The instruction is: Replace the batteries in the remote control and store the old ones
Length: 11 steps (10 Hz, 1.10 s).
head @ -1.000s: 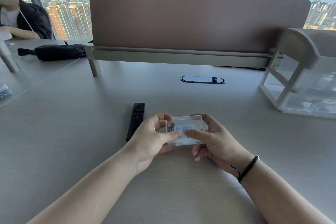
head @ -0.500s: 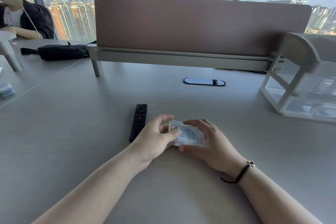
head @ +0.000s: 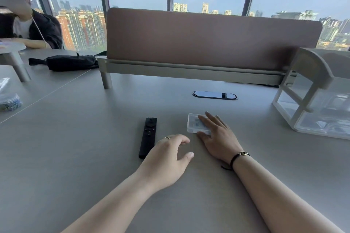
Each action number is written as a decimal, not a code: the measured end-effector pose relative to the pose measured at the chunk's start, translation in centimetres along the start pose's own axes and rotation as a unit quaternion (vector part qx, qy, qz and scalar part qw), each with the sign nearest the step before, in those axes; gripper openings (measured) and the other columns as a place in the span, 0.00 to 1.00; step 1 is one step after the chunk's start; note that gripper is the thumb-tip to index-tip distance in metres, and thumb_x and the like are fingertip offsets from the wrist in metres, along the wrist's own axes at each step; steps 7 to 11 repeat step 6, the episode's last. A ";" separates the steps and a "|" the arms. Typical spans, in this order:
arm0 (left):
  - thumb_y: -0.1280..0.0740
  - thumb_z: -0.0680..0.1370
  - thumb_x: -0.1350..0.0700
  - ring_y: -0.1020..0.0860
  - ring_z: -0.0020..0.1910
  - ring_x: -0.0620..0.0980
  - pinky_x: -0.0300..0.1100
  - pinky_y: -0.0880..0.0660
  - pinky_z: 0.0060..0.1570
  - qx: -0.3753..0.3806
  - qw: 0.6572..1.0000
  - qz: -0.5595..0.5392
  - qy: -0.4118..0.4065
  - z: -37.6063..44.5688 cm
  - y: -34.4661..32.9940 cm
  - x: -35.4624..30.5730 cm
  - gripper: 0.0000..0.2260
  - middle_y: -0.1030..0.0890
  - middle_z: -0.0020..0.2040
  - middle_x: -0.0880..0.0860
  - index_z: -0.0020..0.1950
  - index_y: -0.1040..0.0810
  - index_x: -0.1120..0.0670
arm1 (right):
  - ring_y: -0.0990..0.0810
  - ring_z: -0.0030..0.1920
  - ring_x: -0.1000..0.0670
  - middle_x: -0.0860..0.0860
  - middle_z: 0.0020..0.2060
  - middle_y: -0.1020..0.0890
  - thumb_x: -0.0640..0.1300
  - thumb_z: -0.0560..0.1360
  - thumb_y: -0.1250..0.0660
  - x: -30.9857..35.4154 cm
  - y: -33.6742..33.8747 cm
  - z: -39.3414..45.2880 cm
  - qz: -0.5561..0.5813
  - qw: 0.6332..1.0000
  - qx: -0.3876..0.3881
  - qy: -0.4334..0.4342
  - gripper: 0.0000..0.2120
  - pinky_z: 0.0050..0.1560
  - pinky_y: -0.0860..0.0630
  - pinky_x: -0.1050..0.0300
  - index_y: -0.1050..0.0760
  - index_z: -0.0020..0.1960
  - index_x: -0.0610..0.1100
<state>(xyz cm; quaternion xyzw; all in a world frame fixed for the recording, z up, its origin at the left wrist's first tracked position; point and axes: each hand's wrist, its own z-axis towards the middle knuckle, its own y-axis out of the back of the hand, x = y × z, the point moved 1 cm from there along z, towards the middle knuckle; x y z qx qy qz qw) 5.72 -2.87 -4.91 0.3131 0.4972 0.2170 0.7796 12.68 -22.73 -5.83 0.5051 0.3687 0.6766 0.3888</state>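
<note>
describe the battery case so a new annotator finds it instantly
On the grey desk, in front of the brown divider panel, look just right of the black remote. The battery case lies flat under the right hand, whose fingers rest on it. It is the only small clear plastic box there, far smaller than the white organiser.

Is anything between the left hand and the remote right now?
Nothing visible. The left hand hovers empty just right of the black remote, with only bare desk between them. The clear battery case lies farther right, under the right hand, out of that path.
</note>
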 end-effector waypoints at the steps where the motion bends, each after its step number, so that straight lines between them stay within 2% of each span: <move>1: 0.34 0.78 0.47 0.25 0.59 0.39 0.40 0.27 0.58 0.004 1.000 0.008 -0.003 0.1 -0.1 0.1 0.15 0.20 0.60 0.43 0.64 0.24 0.48 | 0.47 0.80 0.48 0.55 0.80 0.43 0.54 0.80 0.40 0.1 -0.2 1.5 -0.015 1.000 0.004 -0.005 0.28 0.78 0.47 0.52 0.42 0.78 0.57; 4: 0.39 0.81 0.51 0.27 0.61 0.41 0.39 0.29 0.60 0.019 1.000 0.013 -0.017 0.0 -0.3 0.1 0.13 0.20 0.59 0.45 0.65 0.24 0.49 | 0.47 0.80 0.48 0.56 0.80 0.44 0.55 0.77 0.36 0.1 -0.3 3.1 0.002 1.000 0.018 0.002 0.29 0.77 0.47 0.52 0.41 0.77 0.59; 5: 0.41 0.82 0.53 0.27 0.59 0.43 0.39 0.29 0.59 0.027 0.999 0.014 -0.017 -0.1 -0.4 0.1 0.12 0.20 0.56 0.45 0.64 0.24 0.50 | 0.49 0.80 0.45 0.56 0.81 0.49 0.57 0.74 0.33 0.4 0.1 2.6 0.014 1.000 0.009 0.010 0.35 0.78 0.47 0.48 0.45 0.77 0.62; 6: 0.40 0.82 0.54 0.27 0.58 0.42 0.35 0.31 0.57 0.022 1.000 -0.007 -0.011 0.1 -0.5 0.2 0.12 0.20 0.55 0.45 0.63 0.23 0.50 | 0.53 0.80 0.46 0.55 0.81 0.51 0.58 0.72 0.31 0.3 0.4 1.8 0.025 0.999 -0.037 0.011 0.40 0.78 0.47 0.46 0.48 0.78 0.62; 11: 0.40 0.82 0.54 0.27 0.58 0.42 0.35 0.31 0.57 0.022 1.000 -0.007 -0.011 0.1 -0.5 0.2 0.12 0.20 0.55 0.45 0.63 0.23 0.50 | 0.53 0.80 0.46 0.55 0.81 0.51 0.58 0.72 0.31 0.3 0.4 1.8 0.025 0.999 -0.037 0.011 0.40 0.78 0.47 0.46 0.48 0.78 0.62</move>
